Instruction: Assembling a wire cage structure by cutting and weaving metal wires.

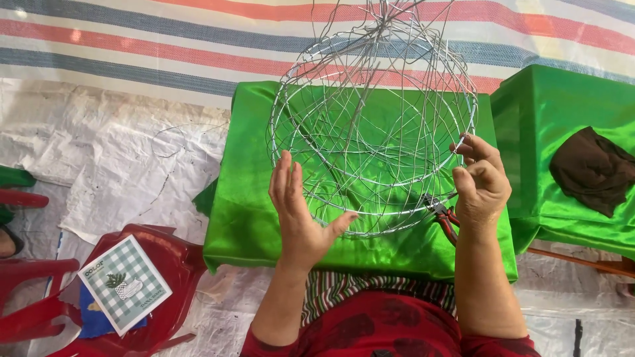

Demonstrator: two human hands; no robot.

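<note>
The left hand [301, 215] is open, its fingers straight and together, the thumb spread out to the right; its palm lies flat against the near left side of a round cage-like frame of thin silver wire [372, 129]. The right hand [481, 182] is closed on the right edge of the same wire frame, thumb and fingers pinching a strand where the hoops meet. Just below that hand, a pair of pliers with red handles [444, 217] shows against the cloth; whether the hand grips them cannot be told.

The wire frame stands upright on a table covered in shiny green satin cloth [245, 218], its wires gathering into a loose bunch at the top. The person's red patterned garment [383, 330] fills the bottom edge of the view.

To the right, a second surface under green satin [562, 112] stands just beside the table, with a crumpled dark brown cloth [592, 168] on it. To the left, well apart from the hands, a red plastic chair [155, 291] holds a green-and-white checked card with a plant picture [124, 283]. White woven plastic sheeting [99, 145] covers the floor, and a striped tarp in red, blue and white [165, 46] lies beyond it.
</note>
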